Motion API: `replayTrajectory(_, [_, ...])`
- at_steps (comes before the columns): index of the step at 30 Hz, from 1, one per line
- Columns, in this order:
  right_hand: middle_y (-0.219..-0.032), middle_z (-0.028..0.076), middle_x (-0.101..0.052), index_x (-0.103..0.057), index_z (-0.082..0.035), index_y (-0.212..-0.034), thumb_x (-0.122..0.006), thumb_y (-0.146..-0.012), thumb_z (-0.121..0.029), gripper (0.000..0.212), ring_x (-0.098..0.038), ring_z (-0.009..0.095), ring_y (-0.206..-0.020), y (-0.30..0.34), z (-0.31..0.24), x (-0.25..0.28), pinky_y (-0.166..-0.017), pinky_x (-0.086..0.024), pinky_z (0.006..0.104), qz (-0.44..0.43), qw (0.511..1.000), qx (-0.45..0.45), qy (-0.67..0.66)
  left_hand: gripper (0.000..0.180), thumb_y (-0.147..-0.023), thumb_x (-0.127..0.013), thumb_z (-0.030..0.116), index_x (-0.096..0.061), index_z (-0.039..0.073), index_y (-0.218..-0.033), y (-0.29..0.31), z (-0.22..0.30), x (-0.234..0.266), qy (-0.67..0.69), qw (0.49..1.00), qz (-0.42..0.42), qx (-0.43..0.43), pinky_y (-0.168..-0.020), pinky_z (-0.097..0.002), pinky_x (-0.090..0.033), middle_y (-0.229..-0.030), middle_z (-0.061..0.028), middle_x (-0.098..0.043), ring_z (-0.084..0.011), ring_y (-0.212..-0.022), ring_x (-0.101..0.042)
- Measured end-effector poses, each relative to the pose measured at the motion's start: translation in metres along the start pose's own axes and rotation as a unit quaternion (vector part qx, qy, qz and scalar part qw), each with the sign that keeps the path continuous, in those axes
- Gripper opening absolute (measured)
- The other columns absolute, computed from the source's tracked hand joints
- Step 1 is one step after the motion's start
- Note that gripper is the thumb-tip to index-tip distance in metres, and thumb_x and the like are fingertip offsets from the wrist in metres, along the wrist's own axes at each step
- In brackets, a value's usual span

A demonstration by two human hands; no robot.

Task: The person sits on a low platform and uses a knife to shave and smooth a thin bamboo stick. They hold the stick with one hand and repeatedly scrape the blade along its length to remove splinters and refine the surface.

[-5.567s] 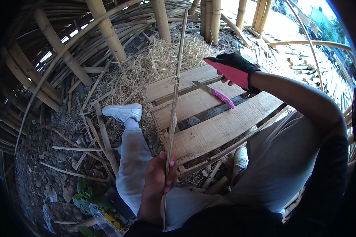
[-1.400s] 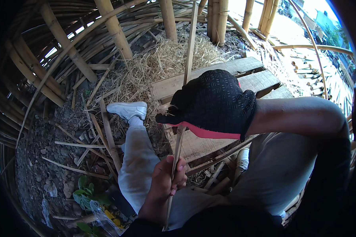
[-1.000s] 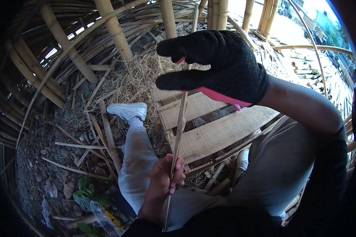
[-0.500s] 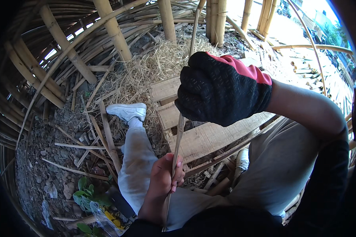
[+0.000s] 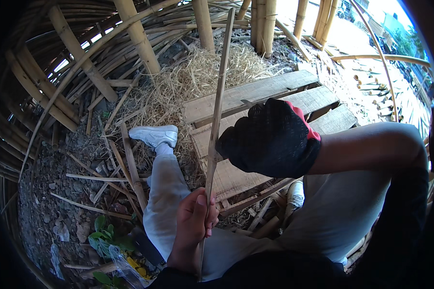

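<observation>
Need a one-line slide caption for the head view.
Bare left hand grips a thin bamboo strip upright; gloved right hand closes on it above wooden planks.

A matt knit glove (image 5: 270,139), a dry fibrous bamboo strip (image 5: 217,106), rough weathered wooden planks (image 5: 255,94).

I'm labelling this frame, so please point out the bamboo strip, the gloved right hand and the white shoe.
bamboo strip (image 5: 219,96), head view, on the bare shaft above the glove.
gloved right hand (image 5: 270,139), head view, on the back of the black glove.
white shoe (image 5: 153,135), head view, on its upper.
</observation>
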State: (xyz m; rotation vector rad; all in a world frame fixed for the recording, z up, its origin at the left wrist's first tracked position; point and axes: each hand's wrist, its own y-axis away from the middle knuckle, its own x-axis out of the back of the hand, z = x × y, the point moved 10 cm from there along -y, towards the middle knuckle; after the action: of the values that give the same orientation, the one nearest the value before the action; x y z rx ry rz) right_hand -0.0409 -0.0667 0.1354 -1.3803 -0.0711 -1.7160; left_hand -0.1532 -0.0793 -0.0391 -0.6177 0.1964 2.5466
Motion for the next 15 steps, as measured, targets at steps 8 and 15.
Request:
replayTrajectory(8, [-0.067,0.003,-0.064,-0.072,-0.019,-0.087,-0.069,-0.076,-0.024,0.012,-0.066,0.025,-0.058,0.002,-0.001,-0.012,-0.048,-0.049,0.0387,-0.027,0.993,0.048,-0.104,0.038,-0.109,-0.041,0.04,-0.053,0.006,-0.098,-0.003,-0.001,-0.005,-0.029,0.999,-0.014,0.004,-0.039,-0.0212,-0.032,-0.052,0.0021,-0.043,-0.004,-0.038,-0.036])
replayTrajectory(15, [-0.063,0.001,-0.062,-0.072,-0.019,-0.088,-0.071,-0.082,-0.029,0.012,-0.065,0.02,-0.058,0.001,0.001,-0.015,-0.049,-0.048,0.0371,-0.046,0.979,0.162,-0.116,0.04,-0.108,-0.042,0.042,-0.053,0.005,-0.099,-0.004,-0.006,-0.006,-0.016,1.0,-0.016,0.02,-0.039,-0.0208,-0.032,-0.053,0.0023,-0.043,-0.0037,-0.038,-0.036])
